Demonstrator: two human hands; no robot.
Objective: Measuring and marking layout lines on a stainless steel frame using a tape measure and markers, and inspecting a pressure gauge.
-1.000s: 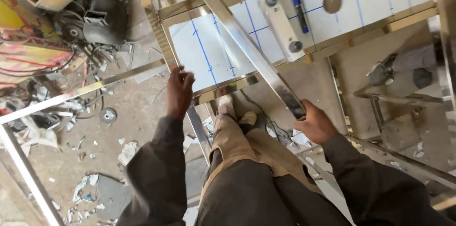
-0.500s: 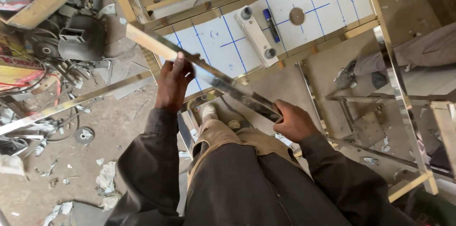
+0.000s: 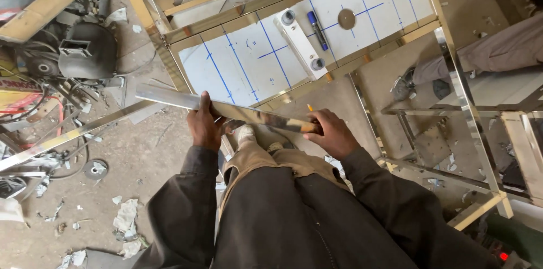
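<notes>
A shiny steel strip [image 3: 237, 109] lies level across my body, held at both ends. My left hand [image 3: 203, 125] grips it near its left part, fingers wrapped over the top edge. My right hand [image 3: 334, 132] closes on its right end. Just beyond the strip lies a white board [image 3: 260, 60] marked with blue lines, set in a gold-coloured metal frame [image 3: 169, 37]. On the board rest a white block with two round caps [image 3: 300, 43], a blue marker [image 3: 317, 29] and a brown disc [image 3: 346, 18].
A dark welding helmet [image 3: 87, 51] and cables lie on the dusty floor at left, beside a long steel bar [image 3: 62, 139]. Another person's leg and shoe [image 3: 441, 71] show at right, next to more steel framing [image 3: 464, 105]. Paper scraps litter the ground.
The steel strip has swung from a steep diagonal to nearly level in front of me. Both hands stayed on it, and the view shifted toward the board.
</notes>
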